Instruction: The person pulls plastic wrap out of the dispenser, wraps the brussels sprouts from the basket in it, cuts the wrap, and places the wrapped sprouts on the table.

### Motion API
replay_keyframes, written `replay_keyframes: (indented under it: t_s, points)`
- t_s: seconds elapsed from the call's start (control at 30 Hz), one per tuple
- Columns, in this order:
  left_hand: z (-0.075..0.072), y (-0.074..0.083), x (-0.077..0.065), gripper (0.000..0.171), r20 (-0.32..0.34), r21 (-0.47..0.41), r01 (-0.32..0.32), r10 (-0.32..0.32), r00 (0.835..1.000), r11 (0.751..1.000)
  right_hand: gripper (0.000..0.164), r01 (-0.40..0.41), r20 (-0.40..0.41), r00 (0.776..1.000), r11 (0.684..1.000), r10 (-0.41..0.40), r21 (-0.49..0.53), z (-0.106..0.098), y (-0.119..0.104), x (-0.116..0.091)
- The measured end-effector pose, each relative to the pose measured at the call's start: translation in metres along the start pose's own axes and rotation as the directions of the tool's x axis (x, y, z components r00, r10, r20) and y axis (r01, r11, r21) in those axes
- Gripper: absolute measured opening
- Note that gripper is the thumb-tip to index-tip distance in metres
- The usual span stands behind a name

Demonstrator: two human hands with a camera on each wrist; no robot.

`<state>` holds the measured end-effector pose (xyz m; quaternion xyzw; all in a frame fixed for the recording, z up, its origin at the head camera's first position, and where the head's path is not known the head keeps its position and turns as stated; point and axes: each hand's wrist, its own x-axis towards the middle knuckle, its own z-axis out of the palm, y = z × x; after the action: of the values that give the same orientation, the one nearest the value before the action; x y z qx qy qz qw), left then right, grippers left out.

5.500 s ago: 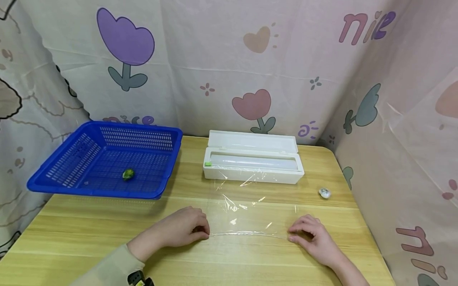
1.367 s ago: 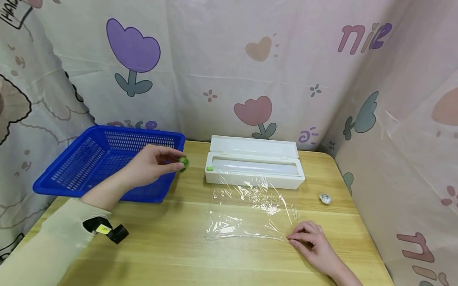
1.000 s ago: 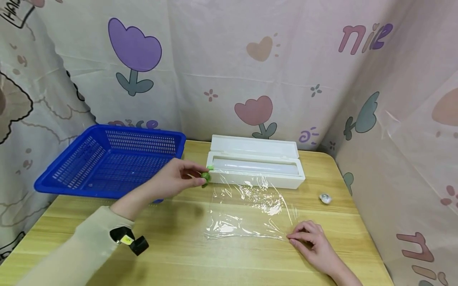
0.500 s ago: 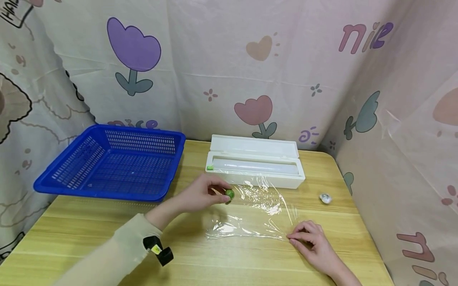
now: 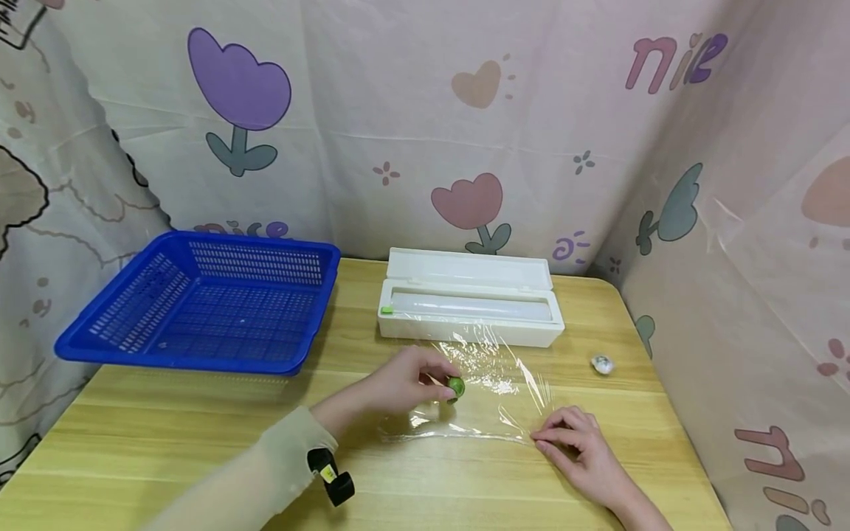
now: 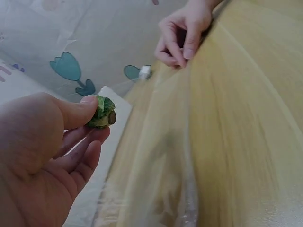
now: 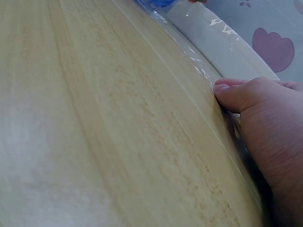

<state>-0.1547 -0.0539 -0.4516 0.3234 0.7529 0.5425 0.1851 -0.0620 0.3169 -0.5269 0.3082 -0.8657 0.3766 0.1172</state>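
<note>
My left hand (image 5: 405,383) pinches a small green Brussels sprout (image 5: 455,388) between thumb and fingers, over the clear plastic wrap. In the left wrist view the brown cut stem of the Brussels sprout (image 6: 105,112) faces away from the palm. The plastic wrap (image 5: 491,420) runs from a white dispenser box (image 5: 465,330) toward me, with creases that catch the light. At its near right corner, my right hand (image 5: 581,453) pinches the edge between thumb and fingertips. The box lid stands open, and the roll (image 5: 471,305) shows inside.
A blue plastic basket (image 5: 179,360) stands at the left of the wooden table (image 5: 199,457). To the right of the box lies a small whitish lump (image 5: 602,364). Printed curtain cloth (image 5: 372,96) hangs around the back and sides.
My left hand has taken the Brussels sprout out of the blue basket and carried it right and nearer, over the wrap. Earlier it held the wrap's left corner. My right hand stays at its corner.
</note>
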Motion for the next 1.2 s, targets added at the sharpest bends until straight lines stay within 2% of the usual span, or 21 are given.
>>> replay_keyframes:
  t_s: [0.17,0.3,0.4,0.57,0.67,0.93,1.2]
  points:
    - [0.010,-0.003,0.005,0.025,0.034,0.115,-0.012,0.008,0.999,0.993,0.040,0.005,-0.002,1.000,1.000,-0.005,0.004,0.000,0.000,0.001]
    - [0.018,-0.002,0.010,0.026,0.086,0.240,-0.026,0.006,0.996,0.970,0.039,0.007,-0.005,1.000,1.000,-0.007,0.003,-0.001,0.000,0.002]
    - [0.023,-0.003,0.012,0.027,0.117,0.281,-0.032,-0.001,0.993,0.959,0.038,0.011,-0.008,1.000,1.000,-0.011,0.006,0.000,-0.001,0.002]
    - [0.029,-0.006,0.012,0.027,0.126,0.308,-0.018,-0.022,0.992,0.951,0.039,0.038,-0.015,0.999,0.999,-0.037,0.015,0.000,-0.001,0.003]
    - [0.031,-0.009,0.011,0.024,0.126,0.330,-0.038,-0.005,0.992,0.943,0.039,0.045,-0.015,0.999,0.999,-0.045,0.014,0.000,-0.001,0.004]
    - [0.030,-0.014,0.010,0.021,0.119,0.320,-0.068,0.031,0.992,0.945,0.038,0.039,-0.010,0.999,0.999,-0.039,0.013,0.000,-0.002,0.004]
    - [0.029,-0.017,0.006,0.022,0.112,0.311,-0.065,0.031,0.993,0.948,0.038,0.013,-0.005,1.000,1.000,-0.013,0.024,-0.001,-0.002,0.002]
